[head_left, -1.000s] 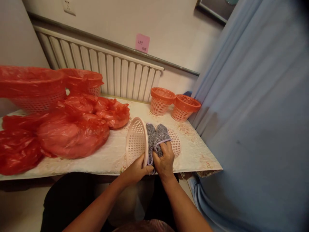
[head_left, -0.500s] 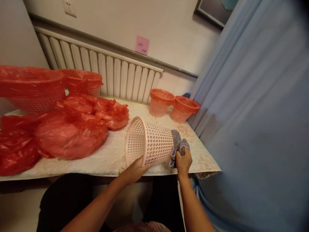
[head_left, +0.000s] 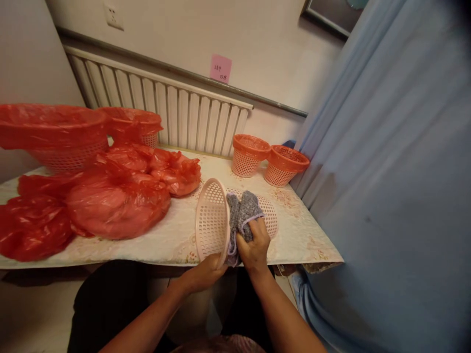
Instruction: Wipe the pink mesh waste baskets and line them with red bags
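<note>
A pale pink perforated plastic basket (head_left: 212,223) lies on its side at the table's front edge, its mouth facing left. My left hand (head_left: 206,271) grips the near part of its rim, the thumb at the outside. In my right hand (head_left: 255,247) is a bunched grey cloth (head_left: 247,211) with a lilac edge. The cloth presses against the basket's outer side, close behind the rim, and covers part of the holes. Some of my right fingers are hidden in the cloth.
Filled red plastic bags (head_left: 121,206) lie on the left of the table (head_left: 301,230). Behind them stand lined baskets (head_left: 73,156). Two small baskets with red liners (head_left: 246,162) stand at the back right. A radiator (head_left: 165,108) lines the wall; a blue curtain (head_left: 386,186) hangs right.
My right hand has moved the grey cloth left along the basket, from its base end to just behind the rim. My left hand still holds the rim.
</note>
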Demonstrator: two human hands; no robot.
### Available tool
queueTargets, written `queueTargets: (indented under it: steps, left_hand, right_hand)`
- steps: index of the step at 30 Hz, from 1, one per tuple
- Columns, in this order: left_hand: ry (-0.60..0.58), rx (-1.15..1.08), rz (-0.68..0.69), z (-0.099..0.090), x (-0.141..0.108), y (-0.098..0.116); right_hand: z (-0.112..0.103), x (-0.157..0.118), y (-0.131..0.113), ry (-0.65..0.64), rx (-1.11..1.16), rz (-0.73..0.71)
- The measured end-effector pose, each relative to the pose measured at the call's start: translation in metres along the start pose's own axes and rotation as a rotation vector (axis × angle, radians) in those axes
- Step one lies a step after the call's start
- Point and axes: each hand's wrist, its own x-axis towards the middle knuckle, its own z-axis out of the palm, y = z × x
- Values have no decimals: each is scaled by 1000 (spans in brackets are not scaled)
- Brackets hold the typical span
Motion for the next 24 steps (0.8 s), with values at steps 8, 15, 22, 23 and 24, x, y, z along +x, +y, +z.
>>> queueTargets:
  steps: [8, 15, 22, 23, 24]
  left_hand:
    - [60, 18, -70, 11, -8, 2]
    - [226, -300, 3, 8, 23, 40]
    - [211, -296, 34, 2, 20, 40]
    - [213, -278, 30, 1, 20, 38]
    - [212, -271, 31, 0, 20, 36]
  right_hand:
    - [-6, 15, 11, -30, -117, 78]
    - [-10, 8, 20, -54, -124, 67]
    - [-32, 5, 126, 161, -342, 293]
    - [-35, 0, 138, 186, -360, 328]
    - [-36, -6, 146, 203, -370, 352]
